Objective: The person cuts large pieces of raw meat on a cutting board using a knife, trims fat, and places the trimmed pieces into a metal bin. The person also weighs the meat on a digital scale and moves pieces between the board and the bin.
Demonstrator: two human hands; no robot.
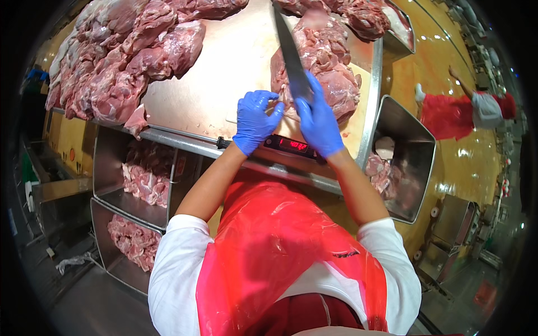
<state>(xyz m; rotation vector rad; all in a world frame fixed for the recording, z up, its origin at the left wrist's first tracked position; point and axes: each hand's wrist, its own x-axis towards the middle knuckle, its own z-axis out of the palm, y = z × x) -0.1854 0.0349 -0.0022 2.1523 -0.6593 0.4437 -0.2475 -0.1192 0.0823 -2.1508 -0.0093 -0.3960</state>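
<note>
Red apron (269, 241), metal-edged table (224, 61) under raw meat (330, 73), glossy yellow floor (457, 173).

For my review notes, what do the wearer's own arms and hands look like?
The left hand and right hand both wear snug, plain blue gloves that end around the wrists. The forearms are bare, with no cables or markings visible on them. Above them come short, loose white sleeves reaching about to the elbows.
</note>
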